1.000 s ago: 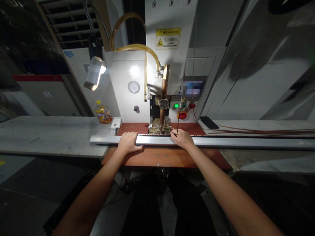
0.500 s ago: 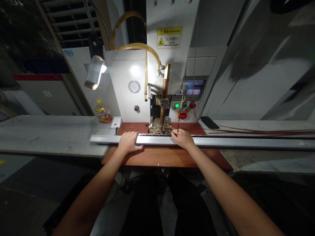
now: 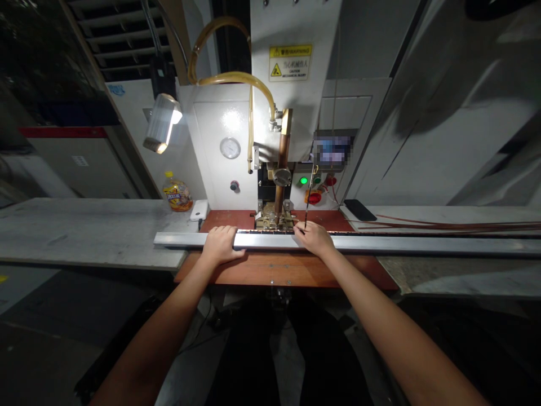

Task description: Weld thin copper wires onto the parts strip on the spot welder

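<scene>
A long silver metal bar [image 3: 270, 241] lies across the front of a machine. Over its left part my left hand [image 3: 220, 245] is closed, fingers on top and thumb along the near side. My right hand [image 3: 315, 239] rests on the bar further right, pinching a thin dark stick [image 3: 309, 197] that points upward; its lower end is hidden by the fingers. Between and just behind my hands, a copper-coloured electrode rod [image 3: 280, 200] reaches down to a small brass-coloured fixture [image 3: 270, 217]. A dark strip with coppery bits runs along the bar's far edge.
A reddish-brown board [image 3: 270, 269] lies under the bar. Left stand a bottle of orange liquid [image 3: 178, 194], a white box [image 3: 199, 211] and a lit lamp [image 3: 163, 124]. Right are a black phone-like slab [image 3: 360, 210], thin reddish rods [image 3: 443, 226] and a red switch [image 3: 313, 197].
</scene>
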The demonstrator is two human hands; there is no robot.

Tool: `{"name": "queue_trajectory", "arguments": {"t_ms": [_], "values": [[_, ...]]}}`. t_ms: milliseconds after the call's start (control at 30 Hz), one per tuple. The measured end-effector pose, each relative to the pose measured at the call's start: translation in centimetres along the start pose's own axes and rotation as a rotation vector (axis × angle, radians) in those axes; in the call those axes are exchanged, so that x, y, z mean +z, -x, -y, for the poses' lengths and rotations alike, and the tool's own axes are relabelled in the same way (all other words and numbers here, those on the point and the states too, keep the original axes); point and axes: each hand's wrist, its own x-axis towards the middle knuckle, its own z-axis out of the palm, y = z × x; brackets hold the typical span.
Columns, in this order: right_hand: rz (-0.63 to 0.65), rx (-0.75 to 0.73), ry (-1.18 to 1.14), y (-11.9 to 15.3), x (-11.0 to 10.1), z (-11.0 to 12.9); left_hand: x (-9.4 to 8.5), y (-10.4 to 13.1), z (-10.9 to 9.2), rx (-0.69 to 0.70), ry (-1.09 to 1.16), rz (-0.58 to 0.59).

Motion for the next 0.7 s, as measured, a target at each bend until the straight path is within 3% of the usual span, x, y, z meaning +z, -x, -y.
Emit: {"name": "queue_trajectory", "arguments": {"t_ms": [700], "values": [[-0.012,0.023,0.008,0.43,-0.48,-0.41,0.26,-0.16,-0.68,0.002,0.013,-0.014]]}}
